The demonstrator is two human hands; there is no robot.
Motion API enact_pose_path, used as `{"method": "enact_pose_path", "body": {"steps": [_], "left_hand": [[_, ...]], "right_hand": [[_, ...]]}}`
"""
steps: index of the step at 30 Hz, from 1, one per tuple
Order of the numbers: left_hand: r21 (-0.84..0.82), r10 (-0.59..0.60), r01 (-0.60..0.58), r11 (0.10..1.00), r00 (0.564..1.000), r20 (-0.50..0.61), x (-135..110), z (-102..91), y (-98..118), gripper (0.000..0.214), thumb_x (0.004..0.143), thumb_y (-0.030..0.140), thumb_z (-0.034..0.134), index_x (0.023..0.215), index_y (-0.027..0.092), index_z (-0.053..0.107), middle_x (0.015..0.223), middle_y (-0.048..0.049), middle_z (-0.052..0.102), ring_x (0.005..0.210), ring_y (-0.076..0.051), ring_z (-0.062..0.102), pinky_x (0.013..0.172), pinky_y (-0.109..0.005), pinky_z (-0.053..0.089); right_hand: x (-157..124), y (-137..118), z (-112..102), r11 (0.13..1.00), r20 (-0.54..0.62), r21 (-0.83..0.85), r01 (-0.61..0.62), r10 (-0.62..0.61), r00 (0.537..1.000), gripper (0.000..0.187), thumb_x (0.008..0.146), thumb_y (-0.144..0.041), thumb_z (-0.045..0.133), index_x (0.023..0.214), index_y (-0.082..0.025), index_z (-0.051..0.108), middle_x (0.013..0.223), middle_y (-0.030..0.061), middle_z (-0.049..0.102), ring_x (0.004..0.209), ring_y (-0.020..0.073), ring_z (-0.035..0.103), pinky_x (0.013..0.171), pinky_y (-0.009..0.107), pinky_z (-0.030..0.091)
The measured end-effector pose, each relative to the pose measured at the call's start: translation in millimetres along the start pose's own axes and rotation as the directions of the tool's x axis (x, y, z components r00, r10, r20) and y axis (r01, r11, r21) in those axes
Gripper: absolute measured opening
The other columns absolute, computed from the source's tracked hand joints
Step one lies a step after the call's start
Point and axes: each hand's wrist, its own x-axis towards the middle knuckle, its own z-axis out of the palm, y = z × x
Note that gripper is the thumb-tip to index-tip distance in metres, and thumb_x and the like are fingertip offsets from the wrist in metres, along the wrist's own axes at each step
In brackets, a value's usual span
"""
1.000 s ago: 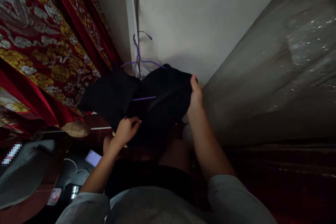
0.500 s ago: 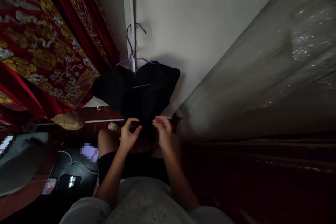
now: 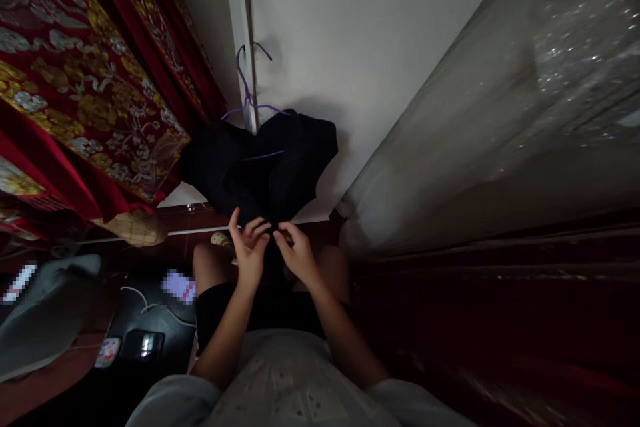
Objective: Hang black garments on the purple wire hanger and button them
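Note:
A black garment (image 3: 270, 163) hangs on a purple hanger (image 3: 246, 83) hooked at the white door frame (image 3: 236, 33). My left hand (image 3: 249, 250) and my right hand (image 3: 297, 255) meet at the garment's lower edge, close together. Both hands have their fingers pinched on the dark cloth there. The cloth between the fingers is too dark to see clearly. My bare knees show below the hands.
A red and gold patterned cloth (image 3: 75, 73) hangs at the left. A grey glittery curtain (image 3: 500, 113) fills the right. On the floor at the left lie a phone (image 3: 179, 285), a white cable (image 3: 143, 300), a dark bag (image 3: 145, 340) and a straw hat (image 3: 135, 230).
My right hand let go of the garment's upper right corner and came down beside my left hand at the lower edge. The garment now hangs narrower on the hanger.

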Motion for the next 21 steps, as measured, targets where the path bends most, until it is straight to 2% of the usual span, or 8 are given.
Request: {"method": "enact_pose_path", "body": {"steps": [2, 5, 7, 10, 13, 17, 21], "left_hand": [[0.040, 0.002, -0.001, 0.999, 1.000, -0.016, -7.5, -0.7, -8.1, 0.083, 0.086, 0.027, 0.071, 0.154, 0.033, 0.023, 0.126, -0.0094, 0.064, 0.116, -0.019, 0.068, 0.102, -0.035, 0.054], [0.159, -0.043, 0.036, 0.987, 0.998, 0.041, -16.8, -4.7, -18.7, 0.049, 0.086, 0.022, 0.068, 0.133, 0.022, 0.054, 0.118, -0.0105, 0.068, 0.112, -0.020, 0.068, 0.100, -0.034, 0.055], [0.225, -0.064, 0.040, 0.974, 0.993, 0.104, -21.0, -8.3, -22.2, 0.033, 0.087, 0.019, 0.066, 0.120, 0.018, 0.062, 0.113, -0.0107, 0.070, 0.107, -0.020, 0.070, 0.098, -0.034, 0.056], [0.282, -0.042, 0.008, 0.959, 0.992, 0.116, -24.6, -11.1, -21.8, 0.031, 0.088, 0.019, 0.065, 0.119, 0.016, 0.065, 0.110, -0.0102, 0.073, 0.102, -0.020, 0.072, 0.094, -0.033, 0.057], [0.316, -0.014, -0.020, 0.948, 0.994, 0.105, -27.7, -9.6, -18.4, 0.028, 0.089, 0.020, 0.066, 0.117, 0.016, 0.069, 0.107, -0.0094, 0.075, 0.096, -0.020, 0.072, 0.089, -0.032, 0.058], [0.334, 0.005, -0.048, 0.941, 0.992, 0.129, -35.5, -5.8, -16.9, 0.030, 0.088, 0.019, 0.067, 0.118, 0.017, 0.071, 0.107, -0.0100, 0.074, 0.097, -0.020, 0.072, 0.088, -0.032, 0.059], [0.320, 0.017, -0.069, 0.945, 0.986, 0.164, -43.2, -9.7, -18.5, 0.026, 0.088, 0.017, 0.067, 0.113, 0.015, 0.073, 0.102, -0.0099, 0.073, 0.094, -0.019, 0.071, 0.085, -0.030, 0.059]], "right_hand": [[-6.2, 3.9, 7.3, 0.999, -0.022, 0.031, -0.032, 0.033, 0.999, 0.023, 0.093, -0.044, 0.054, 0.096, -0.023, 0.061, 0.090, 0.0051, 0.069, 0.081, 0.0206, 0.067, 0.076, 0.034, 0.056], [-12.3, 7.2, 10.8, 0.996, -0.017, 0.067, -0.066, 0.067, 0.998, 0.022, 0.094, -0.044, 0.051, 0.097, -0.023, 0.059, 0.090, 0.0050, 0.070, 0.083, 0.0209, 0.069, 0.078, 0.035, 0.057], [-14.2, 6.0, 7.4, 0.996, 0.027, 0.057, -0.064, 0.062, 0.998, 0.021, 0.094, -0.042, 0.052, 0.098, -0.023, 0.060, 0.093, 0.0054, 0.071, 0.087, 0.0214, 0.070, 0.079, 0.035, 0.057], [-16.3, 0.2, -1.3, 0.999, 0.093, 0.008, -0.040, 0.039, 0.995, 0.018, 0.092, -0.039, 0.056, 0.099, -0.023, 0.062, 0.095, 0.0052, 0.071, 0.089, 0.0216, 0.069, 0.081, 0.036, 0.056], [-20.3, -3.7, -7.2, 0.999, 0.092, -0.028, -0.035, 0.037, 0.995, 0.017, 0.091, -0.037, 0.057, 0.100, -0.023, 0.062, 0.093, 0.0050, 0.070, 0.088, 0.0214, 0.068, 0.081, 0.036, 0.056], [-28.1, 1.1, -8.8, 0.998, 0.017, -0.035, -0.047, 0.048, 0.999, 0.019, 0.091, -0.038, 0.057, 0.103, -0.023, 0.061, 0.096, 0.0060, 0.069, 0.089, 0.0212, 0.067, 0.082, 0.037, 0.056], [-36.5, 0.8, -9.8, 0.996, -0.048, -0.088, -0.019, 0.015, 0.999, 0.033, 0.089, -0.035, 0.058, 0.121, -0.024, 0.056, 0.095, 0.0036, 0.067, 0.090, 0.0204, 0.067, 0.087, 0.038, 0.056]]}}
